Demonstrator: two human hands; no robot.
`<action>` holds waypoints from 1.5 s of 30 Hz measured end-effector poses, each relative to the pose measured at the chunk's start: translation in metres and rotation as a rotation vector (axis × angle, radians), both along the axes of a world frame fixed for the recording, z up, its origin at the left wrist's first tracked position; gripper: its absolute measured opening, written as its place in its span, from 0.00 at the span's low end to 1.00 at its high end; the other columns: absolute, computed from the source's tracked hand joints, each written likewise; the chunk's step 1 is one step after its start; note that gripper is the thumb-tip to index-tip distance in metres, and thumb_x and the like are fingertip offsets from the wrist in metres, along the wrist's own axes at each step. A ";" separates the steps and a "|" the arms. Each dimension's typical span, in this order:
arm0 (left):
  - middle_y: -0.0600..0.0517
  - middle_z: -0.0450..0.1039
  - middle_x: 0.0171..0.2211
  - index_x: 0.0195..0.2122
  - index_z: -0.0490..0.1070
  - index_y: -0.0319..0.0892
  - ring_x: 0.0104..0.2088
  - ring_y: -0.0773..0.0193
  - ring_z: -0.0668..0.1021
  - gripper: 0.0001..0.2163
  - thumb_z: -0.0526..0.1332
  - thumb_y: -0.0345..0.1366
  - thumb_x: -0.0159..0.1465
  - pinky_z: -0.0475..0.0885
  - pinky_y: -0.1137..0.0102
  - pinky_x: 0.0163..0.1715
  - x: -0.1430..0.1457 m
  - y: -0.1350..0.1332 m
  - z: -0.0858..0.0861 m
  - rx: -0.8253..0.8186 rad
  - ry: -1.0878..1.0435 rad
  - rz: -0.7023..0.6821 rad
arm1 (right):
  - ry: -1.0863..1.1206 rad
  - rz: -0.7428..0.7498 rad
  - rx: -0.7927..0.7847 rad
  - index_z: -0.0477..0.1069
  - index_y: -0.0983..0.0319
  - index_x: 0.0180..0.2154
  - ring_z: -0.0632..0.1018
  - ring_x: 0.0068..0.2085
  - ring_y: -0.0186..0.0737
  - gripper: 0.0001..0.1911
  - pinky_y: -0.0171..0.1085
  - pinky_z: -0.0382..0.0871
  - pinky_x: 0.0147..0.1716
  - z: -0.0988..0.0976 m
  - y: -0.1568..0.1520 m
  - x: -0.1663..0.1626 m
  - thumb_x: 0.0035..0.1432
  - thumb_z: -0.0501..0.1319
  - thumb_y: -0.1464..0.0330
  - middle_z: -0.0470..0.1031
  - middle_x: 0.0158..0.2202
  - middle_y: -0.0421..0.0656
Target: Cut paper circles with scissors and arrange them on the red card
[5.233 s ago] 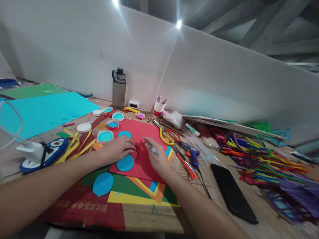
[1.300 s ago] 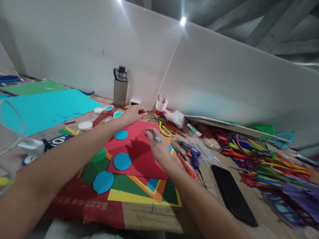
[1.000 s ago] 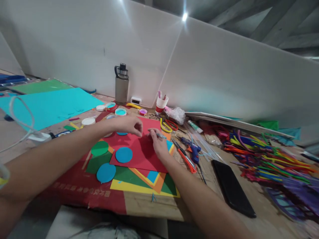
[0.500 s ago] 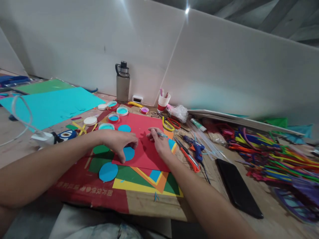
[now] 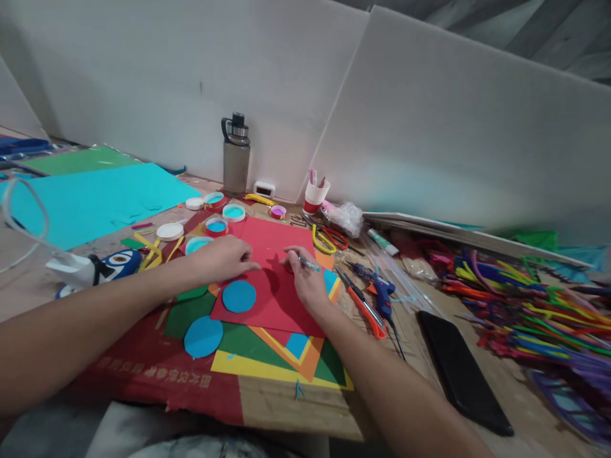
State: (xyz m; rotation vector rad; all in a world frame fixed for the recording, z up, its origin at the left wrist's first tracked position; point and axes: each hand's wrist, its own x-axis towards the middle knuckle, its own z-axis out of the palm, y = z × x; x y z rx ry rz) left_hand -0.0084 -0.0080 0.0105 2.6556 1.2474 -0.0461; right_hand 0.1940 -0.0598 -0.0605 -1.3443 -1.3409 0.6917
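Note:
My left hand [image 5: 224, 257] lies on the left part of a red paper sheet [image 5: 277, 299], fingers loosely bent and pointing right, covering a small blue disc. My right hand [image 5: 305, 283] rests on the same sheet a little to the right, pinched shut on a thin pen [image 5: 309, 264]. A blue paper circle [image 5: 238, 296] lies on the red sheet just below my left hand. A second blue circle [image 5: 203, 337] sits lower left on green paper [image 5: 188, 313].
Round lids [image 5: 217, 226] with blue centres sit behind the sheet. Scissors [image 5: 327, 238], an orange cutter [image 5: 365, 308], a blue glue gun [image 5: 379, 292], a black phone [image 5: 463, 372] and pipe cleaners [image 5: 525, 305] lie to the right. A grey bottle [image 5: 235, 156] stands by the wall.
My left hand reached to the far lids, came back across the red sheet and now lies above the blue circle. The right hand stayed on the sheet holding the pen.

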 end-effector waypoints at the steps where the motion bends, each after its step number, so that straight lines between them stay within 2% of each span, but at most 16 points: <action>1: 0.43 0.76 0.29 0.32 0.73 0.40 0.30 0.55 0.77 0.22 0.50 0.52 0.66 0.63 0.67 0.27 -0.001 0.000 -0.001 0.065 0.065 0.057 | -0.015 -0.020 0.002 0.72 0.60 0.40 0.77 0.35 0.39 0.18 0.37 0.69 0.38 0.002 -0.001 0.001 0.63 0.53 0.54 0.76 0.31 0.42; 4: 0.39 0.77 0.33 0.35 0.74 0.39 0.34 0.49 0.79 0.22 0.50 0.52 0.66 0.64 0.66 0.27 -0.002 -0.001 -0.001 0.133 0.212 0.095 | -0.081 -0.086 0.025 0.72 0.59 0.39 0.76 0.36 0.40 0.17 0.37 0.67 0.38 0.010 -0.003 0.007 0.63 0.52 0.55 0.76 0.32 0.42; 7: 0.38 0.78 0.33 0.36 0.74 0.38 0.35 0.47 0.79 0.23 0.51 0.54 0.65 0.64 0.65 0.26 -0.002 -0.006 0.003 0.126 0.235 0.084 | -0.171 -0.142 0.056 0.72 0.60 0.39 0.76 0.38 0.42 0.18 0.38 0.66 0.40 0.013 -0.004 0.015 0.64 0.51 0.56 0.77 0.35 0.44; 12: 0.34 0.77 0.33 0.38 0.75 0.35 0.37 0.42 0.80 0.23 0.53 0.52 0.65 0.65 0.63 0.27 0.001 -0.018 0.009 0.160 0.287 0.093 | -0.283 -0.189 -0.005 0.73 0.59 0.37 0.74 0.38 0.43 0.18 0.39 0.65 0.39 0.004 -0.001 0.021 0.63 0.51 0.56 0.76 0.33 0.44; 20: 0.42 0.77 0.31 0.36 0.72 0.40 0.33 0.50 0.79 0.21 0.53 0.54 0.64 0.60 0.66 0.25 -0.003 -0.015 0.001 0.092 0.108 0.088 | -0.209 -0.167 0.015 0.72 0.58 0.36 0.74 0.38 0.43 0.17 0.39 0.66 0.40 -0.004 0.003 0.017 0.62 0.51 0.55 0.75 0.33 0.43; 27: 0.46 0.75 0.28 0.32 0.70 0.42 0.31 0.55 0.77 0.20 0.54 0.55 0.63 0.58 0.66 0.25 -0.001 -0.013 0.008 0.017 0.019 0.118 | -0.057 -0.136 0.039 0.70 0.60 0.39 0.75 0.38 0.42 0.19 0.39 0.67 0.40 0.002 0.003 0.016 0.61 0.51 0.54 0.75 0.34 0.44; 32: 0.45 0.77 0.31 0.35 0.73 0.42 0.33 0.55 0.77 0.21 0.55 0.56 0.61 0.61 0.67 0.27 -0.004 -0.004 0.008 -0.036 0.012 0.167 | 0.018 -0.188 0.079 0.70 0.62 0.39 0.76 0.37 0.42 0.20 0.41 0.68 0.41 0.002 0.010 0.028 0.60 0.52 0.52 0.76 0.33 0.45; 37: 0.45 0.78 0.32 0.35 0.73 0.42 0.33 0.54 0.78 0.23 0.53 0.58 0.61 0.61 0.67 0.26 -0.005 -0.004 0.009 -0.020 0.026 0.153 | 0.129 -0.261 0.081 0.69 0.62 0.41 0.76 0.37 0.41 0.20 0.41 0.69 0.41 -0.001 0.020 0.043 0.59 0.52 0.53 0.76 0.34 0.45; 39: 0.45 0.78 0.33 0.35 0.72 0.42 0.34 0.54 0.78 0.21 0.53 0.57 0.62 0.61 0.67 0.26 -0.004 -0.007 0.009 0.007 0.027 0.144 | 0.086 -0.234 0.076 0.69 0.62 0.40 0.76 0.36 0.41 0.19 0.41 0.70 0.40 -0.002 0.020 0.043 0.59 0.52 0.54 0.76 0.34 0.45; 43: 0.44 0.78 0.34 0.37 0.71 0.42 0.35 0.54 0.78 0.20 0.54 0.54 0.63 0.62 0.67 0.27 -0.001 -0.011 0.008 0.047 0.047 0.137 | -0.139 -0.070 0.036 0.72 0.61 0.37 0.75 0.34 0.41 0.17 0.39 0.68 0.38 0.000 0.017 0.034 0.60 0.52 0.56 0.76 0.31 0.43; 45: 0.44 0.78 0.35 0.37 0.72 0.41 0.34 0.53 0.78 0.21 0.53 0.55 0.63 0.63 0.66 0.28 -0.001 -0.012 0.007 0.050 0.051 0.131 | -0.194 -0.081 0.012 0.72 0.60 0.35 0.75 0.34 0.41 0.16 0.38 0.67 0.37 0.001 0.016 0.030 0.60 0.52 0.57 0.76 0.30 0.43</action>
